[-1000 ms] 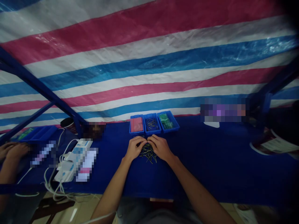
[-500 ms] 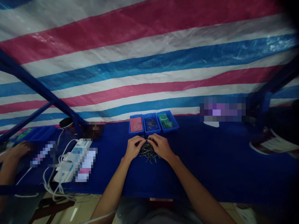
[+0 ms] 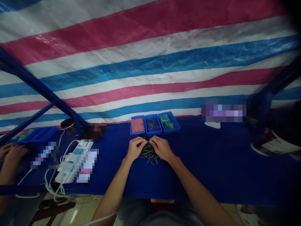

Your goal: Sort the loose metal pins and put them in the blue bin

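Observation:
My left hand [image 3: 134,148] and my right hand [image 3: 162,148] rest knuckles-up on the blue table [image 3: 207,163], fingertips nearly meeting over a heap of small thin metal pins [image 3: 148,154]. Both hands have their fingers curled in a pinch at the top of the heap; what the fingertips hold is too small to make out. Just beyond the hands stand three small blue trays in a row: one with a pink sheet [image 3: 137,125], one with a few pins [image 3: 152,125], one with green parts [image 3: 168,122].
A white power strip with cables [image 3: 70,163] lies at the left. Another person's hands [image 3: 11,152] work at the far left near a blue tray [image 3: 39,134]. A striped tarp [image 3: 150,62] hangs behind the table, with blue frame bars at both sides.
Both hands stay over the pin heap, with only small shifts of the fingers. The other person's hands at the far left have moved slightly.

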`<act>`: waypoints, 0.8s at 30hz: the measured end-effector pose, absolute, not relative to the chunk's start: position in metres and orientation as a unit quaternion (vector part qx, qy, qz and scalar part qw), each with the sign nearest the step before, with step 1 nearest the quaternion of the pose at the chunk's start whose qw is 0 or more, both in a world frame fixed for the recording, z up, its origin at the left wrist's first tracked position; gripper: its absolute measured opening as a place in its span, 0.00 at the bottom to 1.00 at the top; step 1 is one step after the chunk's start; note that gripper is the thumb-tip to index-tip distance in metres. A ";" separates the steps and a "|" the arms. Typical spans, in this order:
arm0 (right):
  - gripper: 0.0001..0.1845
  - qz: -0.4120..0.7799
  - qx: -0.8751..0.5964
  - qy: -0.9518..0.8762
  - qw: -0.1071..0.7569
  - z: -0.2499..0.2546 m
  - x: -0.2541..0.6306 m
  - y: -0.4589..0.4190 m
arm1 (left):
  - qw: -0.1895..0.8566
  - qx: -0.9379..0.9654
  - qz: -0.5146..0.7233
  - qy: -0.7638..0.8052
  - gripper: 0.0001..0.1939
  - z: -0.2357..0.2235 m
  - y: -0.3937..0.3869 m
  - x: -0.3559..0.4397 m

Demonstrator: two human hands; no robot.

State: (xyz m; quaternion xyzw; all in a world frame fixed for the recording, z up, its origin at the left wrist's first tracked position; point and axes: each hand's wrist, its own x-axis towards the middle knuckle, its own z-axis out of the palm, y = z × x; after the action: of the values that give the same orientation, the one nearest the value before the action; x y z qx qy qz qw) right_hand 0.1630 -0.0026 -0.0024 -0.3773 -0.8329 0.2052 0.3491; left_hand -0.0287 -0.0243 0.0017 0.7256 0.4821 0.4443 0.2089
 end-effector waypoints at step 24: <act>0.12 0.228 -0.365 -0.824 0.369 -0.005 0.165 -0.001 | 0.195 0.725 0.438 0.494 0.11 0.004 -0.024 -0.028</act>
State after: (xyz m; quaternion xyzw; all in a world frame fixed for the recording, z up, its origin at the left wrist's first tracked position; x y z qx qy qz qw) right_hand 0.1648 -0.0011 -0.0047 -0.3653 -0.8237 0.2277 0.3691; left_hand -0.0284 -0.0241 0.0045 0.7247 0.4944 0.4385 0.1953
